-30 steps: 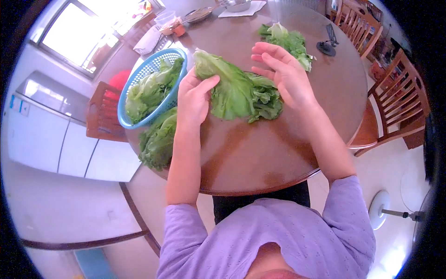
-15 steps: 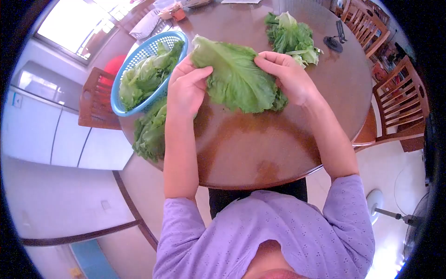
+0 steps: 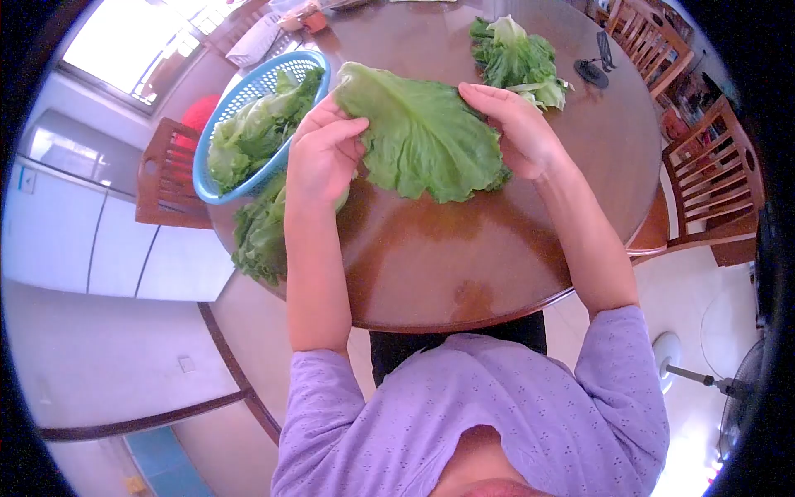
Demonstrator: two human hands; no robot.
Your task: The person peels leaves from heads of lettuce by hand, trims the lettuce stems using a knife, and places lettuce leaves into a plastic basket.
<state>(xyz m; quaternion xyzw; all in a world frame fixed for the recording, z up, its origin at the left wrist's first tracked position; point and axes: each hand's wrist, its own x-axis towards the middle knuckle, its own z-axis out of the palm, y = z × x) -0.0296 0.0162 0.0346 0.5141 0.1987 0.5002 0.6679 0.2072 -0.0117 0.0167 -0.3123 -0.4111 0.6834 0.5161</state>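
Note:
A broad green lettuce leaf is spread between my two hands above the table. My left hand pinches its pale stem side, thumb on top. My right hand is closed on the leaf's upper right edge, with some fingers hidden behind it. Left of my left hand, a blue plastic basket leans over more lettuce lying at the table edge. Lettuce leaves also fill the basket. Beyond my right hand lies a separate pile of lettuce.
The round brown table has a glossy top. A small black stand is on its far right. Wooden chairs stand around it, and a fan is on the floor at right. Containers sit at the far left.
The leaf has shifted slightly left and opened flatter with my left hand. My right thumb has moved up a little along the leaf's edge.

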